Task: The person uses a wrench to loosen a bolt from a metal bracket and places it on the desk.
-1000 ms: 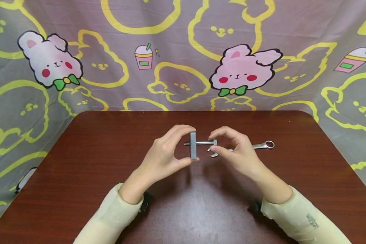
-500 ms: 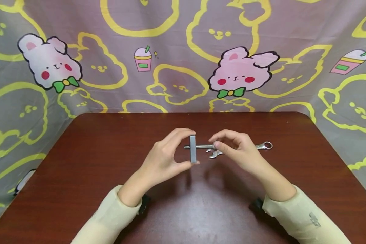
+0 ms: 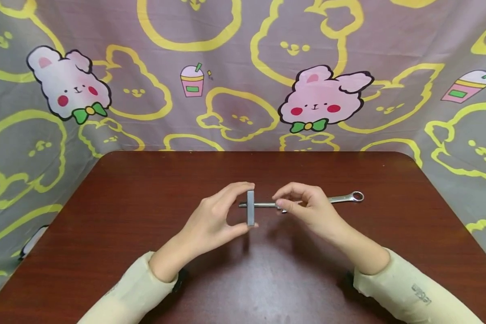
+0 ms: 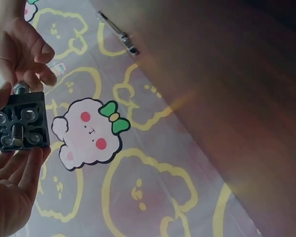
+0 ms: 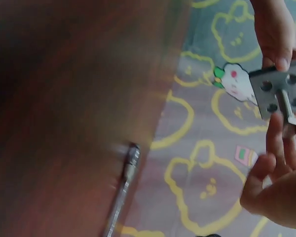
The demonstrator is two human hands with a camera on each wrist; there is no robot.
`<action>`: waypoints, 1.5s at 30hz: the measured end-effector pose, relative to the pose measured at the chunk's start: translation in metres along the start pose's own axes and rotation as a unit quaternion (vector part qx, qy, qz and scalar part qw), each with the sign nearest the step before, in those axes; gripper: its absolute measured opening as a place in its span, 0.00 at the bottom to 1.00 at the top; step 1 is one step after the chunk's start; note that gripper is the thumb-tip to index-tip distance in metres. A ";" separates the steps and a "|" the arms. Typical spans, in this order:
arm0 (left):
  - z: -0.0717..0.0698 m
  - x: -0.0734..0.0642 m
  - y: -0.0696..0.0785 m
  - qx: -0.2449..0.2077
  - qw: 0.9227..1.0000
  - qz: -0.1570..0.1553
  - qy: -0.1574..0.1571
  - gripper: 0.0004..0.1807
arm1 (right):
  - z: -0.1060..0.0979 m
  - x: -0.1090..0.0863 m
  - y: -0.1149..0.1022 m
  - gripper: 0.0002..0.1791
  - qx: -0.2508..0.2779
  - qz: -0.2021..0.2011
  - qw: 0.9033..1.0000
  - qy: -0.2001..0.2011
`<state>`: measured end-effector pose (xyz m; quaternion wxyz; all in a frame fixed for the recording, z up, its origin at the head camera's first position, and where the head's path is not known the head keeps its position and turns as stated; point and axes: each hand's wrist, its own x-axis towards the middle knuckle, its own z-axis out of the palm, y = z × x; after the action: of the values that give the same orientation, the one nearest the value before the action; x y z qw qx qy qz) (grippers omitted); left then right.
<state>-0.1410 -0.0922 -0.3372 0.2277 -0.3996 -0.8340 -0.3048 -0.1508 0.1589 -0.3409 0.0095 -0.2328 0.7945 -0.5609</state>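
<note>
My left hand [image 3: 210, 218] holds a grey square plate [image 3: 250, 208] on edge, thumb below and fingertips on top. A shiny bolt [image 3: 264, 205] passes through the plate, its threaded end poking out on the left side. With thumb and fingers, my right hand [image 3: 308, 202] pinches the bolt at its head, which is mostly covered in the head view. Several round holes show in the plate [image 4: 20, 121] in the left wrist view, around the threaded bolt tip [image 4: 17, 134]. From the right wrist, the bolt head [image 5: 292, 121] appears between the right fingers.
A combination wrench [image 3: 344, 198] lies on the dark brown table [image 3: 125, 216] behind the right hand, which partly hides it; its ring end points right. A patterned curtain [image 3: 243, 90] hangs along the table's back and sides.
Both hands, with the plate and bolt, have shifted slightly lower and left in the head view. The right thumb has moved over the bolt head. More of the wrench's open end is hidden.
</note>
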 end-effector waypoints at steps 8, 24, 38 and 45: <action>0.002 -0.007 0.001 0.004 1.000 -0.010 0.001 0.41 | 0.009 -0.009 0.003 0.14 -0.050 -0.071 0.996 0.017; -0.001 -0.027 0.006 0.030 0.999 -0.004 -0.019 0.43 | 0.005 -0.020 0.010 0.18 -0.108 -0.137 0.983 -0.063; 0.001 -0.024 0.003 0.034 0.999 0.039 -0.003 0.40 | 0.014 -0.013 0.011 0.05 -0.013 -0.065 0.997 -0.032; 0.002 -0.022 0.001 0.030 0.999 0.038 0.010 0.42 | 0.020 -0.016 0.007 0.13 -0.061 -0.082 0.994 0.028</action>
<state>-0.1282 -0.1016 -0.3521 0.2592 -0.4212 -0.8246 -0.2746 -0.1340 0.1494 -0.3587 -0.0732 -0.2818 0.8050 -0.5168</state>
